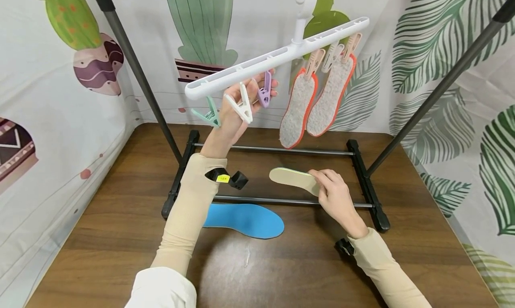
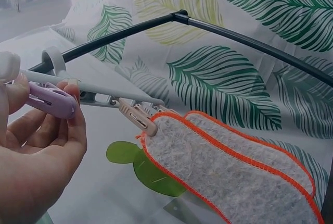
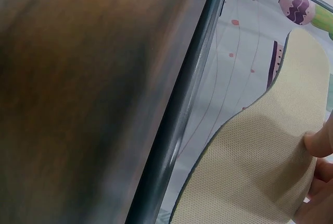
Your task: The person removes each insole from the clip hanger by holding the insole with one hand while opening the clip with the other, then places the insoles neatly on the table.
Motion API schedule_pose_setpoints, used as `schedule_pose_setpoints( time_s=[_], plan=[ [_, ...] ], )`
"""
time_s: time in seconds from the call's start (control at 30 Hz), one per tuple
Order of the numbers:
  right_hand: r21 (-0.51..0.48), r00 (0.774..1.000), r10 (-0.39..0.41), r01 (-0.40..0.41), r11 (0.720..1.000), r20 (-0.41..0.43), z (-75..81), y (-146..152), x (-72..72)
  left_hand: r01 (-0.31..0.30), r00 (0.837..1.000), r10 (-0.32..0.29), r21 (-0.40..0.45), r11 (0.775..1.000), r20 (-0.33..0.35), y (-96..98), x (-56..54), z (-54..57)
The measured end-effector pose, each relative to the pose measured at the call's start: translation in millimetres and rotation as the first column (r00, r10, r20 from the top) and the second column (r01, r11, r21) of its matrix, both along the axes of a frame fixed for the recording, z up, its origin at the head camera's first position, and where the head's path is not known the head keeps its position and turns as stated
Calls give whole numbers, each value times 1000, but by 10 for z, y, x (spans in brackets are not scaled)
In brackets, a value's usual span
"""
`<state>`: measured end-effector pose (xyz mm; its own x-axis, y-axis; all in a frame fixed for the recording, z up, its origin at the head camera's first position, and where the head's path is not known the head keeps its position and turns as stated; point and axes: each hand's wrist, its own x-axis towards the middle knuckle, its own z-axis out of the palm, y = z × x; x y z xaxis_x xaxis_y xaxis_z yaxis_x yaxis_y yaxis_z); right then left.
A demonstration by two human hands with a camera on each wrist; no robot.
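My left hand is raised under the white hanger bar and pinches a purple clothespin between thumb and fingers. Beside it, a white clothespin and a green clothespin hang from the bar in front of my wrist. Lower down, my right hand grips one end of a beige insole, thumb on its face, above the stand's lower rails. Its mesh surface shows in the right wrist view. A blue insole lies on the table, partly hidden behind my left forearm.
Two grey felt insoles with orange edging hang from pink clothespins at the bar's right side, with another pale clothespin between them. A dark metal stand rests on the wooden table. Printed cloth hangs behind.
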<state>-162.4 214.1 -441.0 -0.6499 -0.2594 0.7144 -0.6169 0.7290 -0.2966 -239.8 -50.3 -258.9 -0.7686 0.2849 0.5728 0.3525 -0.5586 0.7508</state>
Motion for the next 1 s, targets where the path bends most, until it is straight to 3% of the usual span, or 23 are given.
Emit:
schedule_pose_setpoints(
  time_s=[0.37,0.67,1.0],
  plan=[
    [31,999,1,-3,999,49,2,40,48,2,1000,-2,-2,1000,8,15,4,7],
    [76,998,63,-64,995,17,-6,65,50,4,1000,-4,8,1000,18,-2,-1,12],
    [93,998,39,-44,995,48,-34,112,74,1,1000,-1,9,1000,17,-23,-17,4]
  ],
)
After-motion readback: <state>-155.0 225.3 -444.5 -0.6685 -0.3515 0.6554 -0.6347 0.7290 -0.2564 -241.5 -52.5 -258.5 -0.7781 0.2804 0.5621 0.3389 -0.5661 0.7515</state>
